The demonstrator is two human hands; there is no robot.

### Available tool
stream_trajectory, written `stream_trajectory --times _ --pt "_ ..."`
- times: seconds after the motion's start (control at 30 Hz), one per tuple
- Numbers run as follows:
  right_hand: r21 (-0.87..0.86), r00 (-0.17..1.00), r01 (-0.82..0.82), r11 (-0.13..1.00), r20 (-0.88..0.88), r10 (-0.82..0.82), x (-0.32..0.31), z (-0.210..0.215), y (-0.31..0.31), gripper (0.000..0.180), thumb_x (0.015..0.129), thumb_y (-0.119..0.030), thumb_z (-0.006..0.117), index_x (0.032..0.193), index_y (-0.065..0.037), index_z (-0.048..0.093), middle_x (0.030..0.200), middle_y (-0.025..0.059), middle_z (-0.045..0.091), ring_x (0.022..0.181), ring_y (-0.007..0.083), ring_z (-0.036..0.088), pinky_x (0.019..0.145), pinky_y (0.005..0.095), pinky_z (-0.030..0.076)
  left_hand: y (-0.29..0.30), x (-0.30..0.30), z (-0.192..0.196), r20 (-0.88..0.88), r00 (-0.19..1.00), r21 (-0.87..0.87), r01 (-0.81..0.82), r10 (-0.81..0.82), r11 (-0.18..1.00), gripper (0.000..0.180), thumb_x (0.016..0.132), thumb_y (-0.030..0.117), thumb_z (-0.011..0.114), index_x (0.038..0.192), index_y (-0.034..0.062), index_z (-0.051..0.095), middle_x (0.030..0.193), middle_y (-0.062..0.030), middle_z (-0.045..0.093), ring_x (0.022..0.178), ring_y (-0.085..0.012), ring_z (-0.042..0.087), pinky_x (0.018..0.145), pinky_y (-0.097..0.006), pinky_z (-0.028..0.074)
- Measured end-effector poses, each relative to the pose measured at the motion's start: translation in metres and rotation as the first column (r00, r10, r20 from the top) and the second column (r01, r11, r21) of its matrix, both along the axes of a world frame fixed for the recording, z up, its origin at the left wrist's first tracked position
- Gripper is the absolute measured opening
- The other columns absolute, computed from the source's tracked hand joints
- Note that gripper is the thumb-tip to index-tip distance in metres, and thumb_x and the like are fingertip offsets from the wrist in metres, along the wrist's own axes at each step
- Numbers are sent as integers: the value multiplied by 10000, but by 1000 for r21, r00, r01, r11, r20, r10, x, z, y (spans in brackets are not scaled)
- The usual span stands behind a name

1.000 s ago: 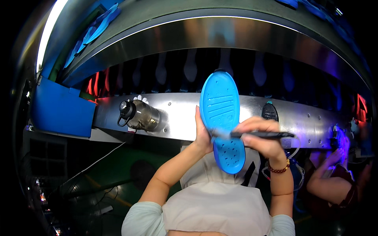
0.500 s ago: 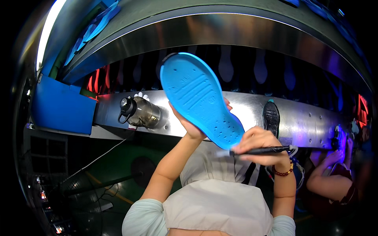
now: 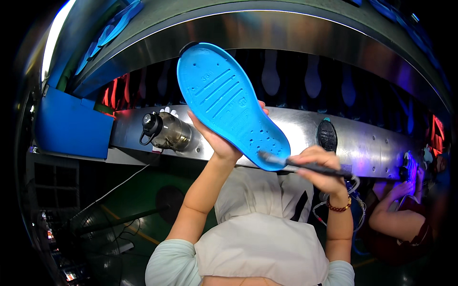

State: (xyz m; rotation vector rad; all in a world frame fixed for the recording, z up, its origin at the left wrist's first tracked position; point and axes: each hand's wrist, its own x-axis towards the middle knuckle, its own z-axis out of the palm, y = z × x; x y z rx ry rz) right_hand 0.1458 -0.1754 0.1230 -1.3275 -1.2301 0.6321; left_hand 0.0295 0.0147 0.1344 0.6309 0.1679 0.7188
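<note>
— Where's the blue insole (image 3: 231, 105)?
— Raised before the metal shelf (image 3: 372, 143), left hand (image 3: 220, 140) gripping it from behind, fingers mostly hidden.
— The right hand (image 3: 320, 169)?
— Closed around a dark brush (image 3: 305, 166); its tip touches the insole's lower end.

Bright blue moulded foam shoe insole (image 3: 231, 105), underside showing: diagonal grooves across the broad forefoot, small perforations toward the narrow heel. Held aloft, tilted, toe upper left, heel lower right. Slim dark brush (image 3: 305, 166) lies near-horizontal, its tip touching the heel edge.
</note>
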Motion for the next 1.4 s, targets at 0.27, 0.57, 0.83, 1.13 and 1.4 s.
stream_trajectory --times 0.27,0.57,0.83,1.13,1.4 --pt "92 869 -40 995 -488 80 2 -19 0 196 711 23 635 904 52 616 967 177 619 906 233 590 822 314 464 0 -2 4 108 984 -74 151 -143 986 984 705 806 201 1247 1 364 1096 -237 503 934 -335 537 808 -443 454" --pt "3 934 -150 989 -327 143 -18 18 0 237 698 46 655 934 34 631 948 172 641 860 194 631 771 256 494 -14 -22 -48 132 889 41 438 -439 898 756 810 481 500 1344 22 226 1257 -168 432 1129 -261 471 935 -393 406" --pt "-29 963 -249 968 99 251 -9 25 1 209 711 2 665 918 9 636 918 149 651 851 242 643 751 290 510 2 -22 -18 -106 747 10 661 -656 750 649 810 328 537 1311 -8 297 1180 -166 502 1032 -214 541 874 -323 447" --pt "-80 913 -322 943 239 331 9 47 -5 224 663 -3 691 883 -24 658 909 142 653 823 249 649 705 284 520 2 -17 3 -482 421 -30 868 -768 495 634 828 370 489 1300 -25 338 1166 -198 507 997 -250 550 852 -335 445" --pt "-168 878 -333 928 304 370 23 43 -8 229 688 -17 677 914 -36 648 923 118 655 828 238 648 705 279 514 6 -22 -8 -517 339 -161 863 -786 478 619 854 371 441 1327 -6 310 1237 -189 460 1063 -226 515 885 -316 424"
